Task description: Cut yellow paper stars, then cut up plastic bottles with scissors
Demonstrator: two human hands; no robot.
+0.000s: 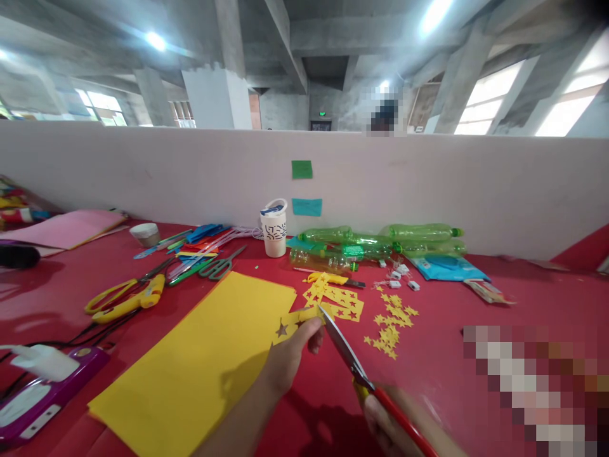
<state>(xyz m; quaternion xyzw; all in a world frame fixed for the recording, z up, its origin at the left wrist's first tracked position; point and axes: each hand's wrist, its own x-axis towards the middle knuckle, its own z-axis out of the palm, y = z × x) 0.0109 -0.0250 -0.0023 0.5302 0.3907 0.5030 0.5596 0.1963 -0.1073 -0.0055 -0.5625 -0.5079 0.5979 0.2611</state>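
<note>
My left hand [288,358] pinches a yellow paper strip [290,322] that has star-shaped holes in it. Red-handled scissors [349,358] are in my right hand [387,416], their blade tips at the strip's right end, close to my left thumb. Large yellow sheets [200,355] lie stacked under and left of my left forearm. Beyond the blades are more strips with star cut-outs [349,303], and a pile of small yellow stars [392,320] sits to their right.
Green plastic bottles [423,233] and a white cup [275,231] stand or lie near the white partition [214,184]. At left are a yellow glue gun [137,301], grey scissors [222,266], straws and a purple power strip [57,400]. A blue packet [450,268] lies at right.
</note>
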